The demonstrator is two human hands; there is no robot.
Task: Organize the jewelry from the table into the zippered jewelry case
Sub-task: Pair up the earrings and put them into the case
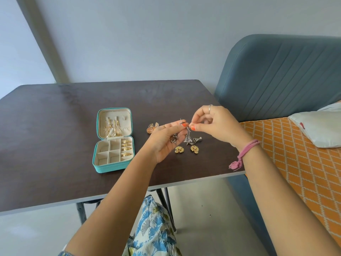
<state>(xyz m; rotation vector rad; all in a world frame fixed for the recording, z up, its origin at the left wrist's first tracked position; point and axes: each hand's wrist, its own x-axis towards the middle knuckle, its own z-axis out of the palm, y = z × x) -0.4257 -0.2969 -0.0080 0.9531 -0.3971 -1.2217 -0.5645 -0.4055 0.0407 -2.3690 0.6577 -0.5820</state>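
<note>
Silver dangly earring, pinched between both hands just above the table

The left hand (166, 139) and right hand (212, 124) both pinch the top of the silver earring (188, 134), chains hanging loose, right of the open teal jewelry case (113, 166). It's probably featherlight, floppy and tangle-prone, so I'd hold it by the stiff post, not the strands. More gold flower earrings (186, 149) wait on the table (55, 126).

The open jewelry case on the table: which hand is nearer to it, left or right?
Left. The left hand is just right of the jewelry case, its fingers pinching a silver earring. The right hand is farther right, pinching the same earring.
</note>
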